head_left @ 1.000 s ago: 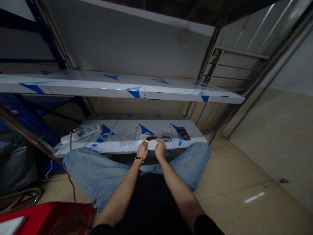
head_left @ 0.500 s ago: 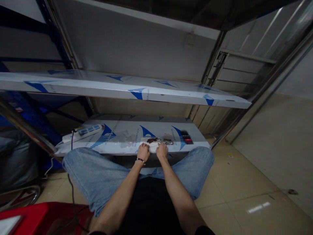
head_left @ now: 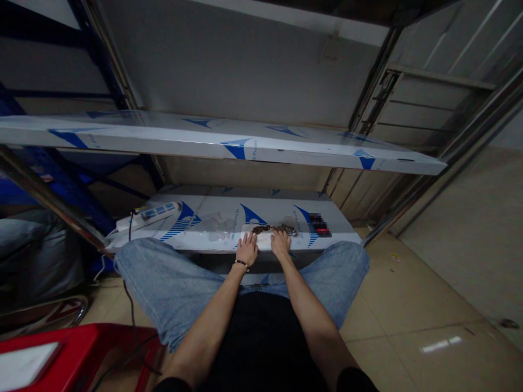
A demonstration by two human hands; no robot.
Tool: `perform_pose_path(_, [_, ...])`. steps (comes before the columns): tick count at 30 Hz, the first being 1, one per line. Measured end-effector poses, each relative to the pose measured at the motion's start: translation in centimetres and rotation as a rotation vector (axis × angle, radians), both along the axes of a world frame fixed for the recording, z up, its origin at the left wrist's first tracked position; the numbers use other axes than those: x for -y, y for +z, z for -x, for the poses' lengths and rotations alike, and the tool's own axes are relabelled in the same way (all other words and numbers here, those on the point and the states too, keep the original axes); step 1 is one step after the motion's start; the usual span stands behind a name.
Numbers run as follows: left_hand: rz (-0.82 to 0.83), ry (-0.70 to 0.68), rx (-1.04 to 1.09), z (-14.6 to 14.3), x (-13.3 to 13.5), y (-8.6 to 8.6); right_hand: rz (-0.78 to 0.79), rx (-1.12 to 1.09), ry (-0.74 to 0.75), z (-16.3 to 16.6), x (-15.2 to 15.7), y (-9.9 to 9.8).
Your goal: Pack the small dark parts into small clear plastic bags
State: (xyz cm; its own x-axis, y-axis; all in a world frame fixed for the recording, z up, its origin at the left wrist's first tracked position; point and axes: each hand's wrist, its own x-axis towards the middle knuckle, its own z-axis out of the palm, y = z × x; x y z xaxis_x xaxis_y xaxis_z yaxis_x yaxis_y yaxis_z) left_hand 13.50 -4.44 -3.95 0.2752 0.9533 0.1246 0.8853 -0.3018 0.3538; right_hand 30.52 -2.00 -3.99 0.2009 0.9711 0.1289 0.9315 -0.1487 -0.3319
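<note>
My left hand (head_left: 247, 249) lies with its fingers stretched forward on the left part of a small white sheet (head_left: 265, 241), paper or cloth, near the shelf's front edge. On the sheet's right part rests my right hand (head_left: 280, 243), fingers also extended and a little apart. Just beyond the fingertips is a cluster of small dark brown pieces (head_left: 260, 229), too small to name. Beside it, past my right fingers, sits a clear plastic bag (head_left: 291, 226) with dark thin items. Further left lie crumpled clear plastic bags (head_left: 216, 228).
A white power strip (head_left: 149, 214) with a dark cable stands at the shelf's left end. A blurred-out dark and red object (head_left: 320, 225) lies at right. The upper shelf (head_left: 196, 141) spans above my hands. A red stool (head_left: 81, 340) is at lower left.
My fingers have gone from curled at the white sheet's near edge to stretched out flat over it. The view has shifted slightly, moving the scene a little right.
</note>
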Motion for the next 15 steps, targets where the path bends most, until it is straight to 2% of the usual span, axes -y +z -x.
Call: perform_pose_path(15, [-0.031, 0.03, -0.064, 0.2, 0.4, 1.1, 0.073, 0.066, -0.01, 0.7, 0.1, -0.8])
